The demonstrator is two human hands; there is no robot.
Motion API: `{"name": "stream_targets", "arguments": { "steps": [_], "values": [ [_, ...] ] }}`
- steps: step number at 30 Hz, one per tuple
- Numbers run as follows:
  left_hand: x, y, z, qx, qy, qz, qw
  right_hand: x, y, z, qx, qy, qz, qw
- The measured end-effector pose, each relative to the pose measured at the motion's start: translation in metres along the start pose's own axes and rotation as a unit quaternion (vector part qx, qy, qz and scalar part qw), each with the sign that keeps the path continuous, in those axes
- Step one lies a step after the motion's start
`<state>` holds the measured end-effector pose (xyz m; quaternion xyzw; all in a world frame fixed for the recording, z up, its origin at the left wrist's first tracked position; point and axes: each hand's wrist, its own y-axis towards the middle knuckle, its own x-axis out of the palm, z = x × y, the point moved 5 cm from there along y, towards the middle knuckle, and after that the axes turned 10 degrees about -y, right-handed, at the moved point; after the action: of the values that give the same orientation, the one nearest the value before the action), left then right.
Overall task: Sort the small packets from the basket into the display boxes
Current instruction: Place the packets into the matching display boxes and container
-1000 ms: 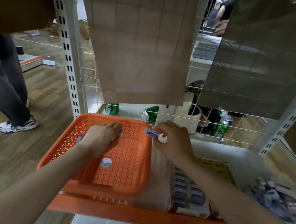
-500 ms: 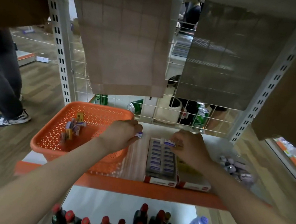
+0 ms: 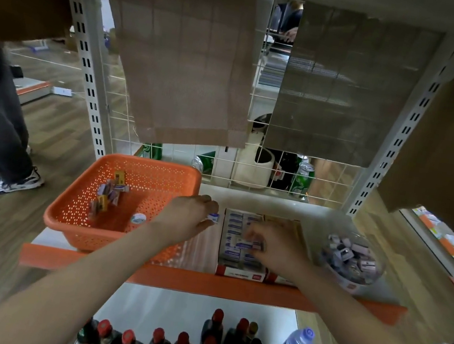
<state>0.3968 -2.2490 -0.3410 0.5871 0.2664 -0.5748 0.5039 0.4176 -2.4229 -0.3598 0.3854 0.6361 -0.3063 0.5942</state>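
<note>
Nearest, my right hand curls over the display box of blue-and-white rows, though blur hides whether it grips anything. My left hand pinches one blue-and-white packet just beside the box. Farther back, loose packets lie in the orange basket: light, stiff cartons, I judge, best pinched across their narrow sides.
</note>
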Motion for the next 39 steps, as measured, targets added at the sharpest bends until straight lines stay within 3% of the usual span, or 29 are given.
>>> {"name": "stream_targets", "arguments": {
  "steps": [17, 28, 32, 35, 39],
  "values": [
    [0.014, -0.008, 0.000, 0.012, -0.029, -0.014, 0.999, 0.024, 0.005, -0.010, -0.074, 0.043, -0.079, 0.993],
    [0.020, -0.006, 0.002, 0.013, -0.035, -0.021, 0.999, 0.046, 0.009, -0.012, -0.090, 0.002, -0.044, 0.995],
    [0.021, -0.005, 0.004, 0.008, -0.039, -0.026, 0.999, 0.038, 0.013, -0.008, -0.035, 0.107, 0.002, 0.994],
    [0.021, -0.004, 0.007, 0.002, -0.050, -0.027, 0.998, 0.026, 0.015, -0.002, 0.045, 0.250, 0.082, 0.964],
    [0.020, 0.000, 0.015, -0.003, -0.061, -0.038, 0.997, 0.022, 0.014, -0.004, 0.052, 0.322, 0.093, 0.941]
  ]
}}
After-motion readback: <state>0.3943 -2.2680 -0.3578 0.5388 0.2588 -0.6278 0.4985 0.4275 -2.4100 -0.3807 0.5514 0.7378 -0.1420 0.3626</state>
